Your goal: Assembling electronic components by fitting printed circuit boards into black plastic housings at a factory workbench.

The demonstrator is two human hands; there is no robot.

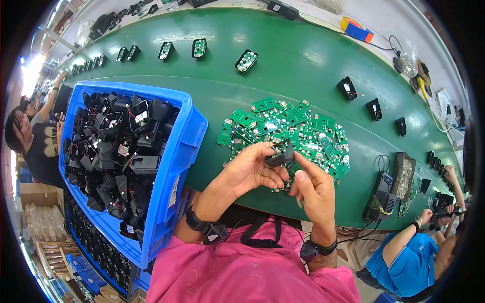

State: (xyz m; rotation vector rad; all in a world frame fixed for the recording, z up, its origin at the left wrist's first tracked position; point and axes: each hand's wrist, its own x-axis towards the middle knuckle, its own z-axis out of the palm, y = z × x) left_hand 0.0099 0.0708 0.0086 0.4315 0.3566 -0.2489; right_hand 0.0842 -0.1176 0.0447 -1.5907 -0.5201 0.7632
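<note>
Fingers (pixel 259 150) of the left hand (pixel 248 169) pinch a black case (pixel 284 156) above the worktop (pixel 214 98); the right hand (pixel 317 192) curls at its three-o'clock edge, grip unclear. Circuit boards (pixel 327 139) lie at twelve o'clock, the blue bin (pixel 196 126) at nine, presumably for easy reach.

One left hand (pixel 250 169) and one right hand (pixel 316 189) meet at one black housing (pixel 287 155), with two wrist bands (pixel 199 222), one blue crate (pixel 189 136) of uncountably many housings, one heap of green boards (pixel 328 146) too jumbled to count, three board-filled cases (pixel 199 48) beyond, and three spaced-out cases (pixel 347 88) rightward.
</note>
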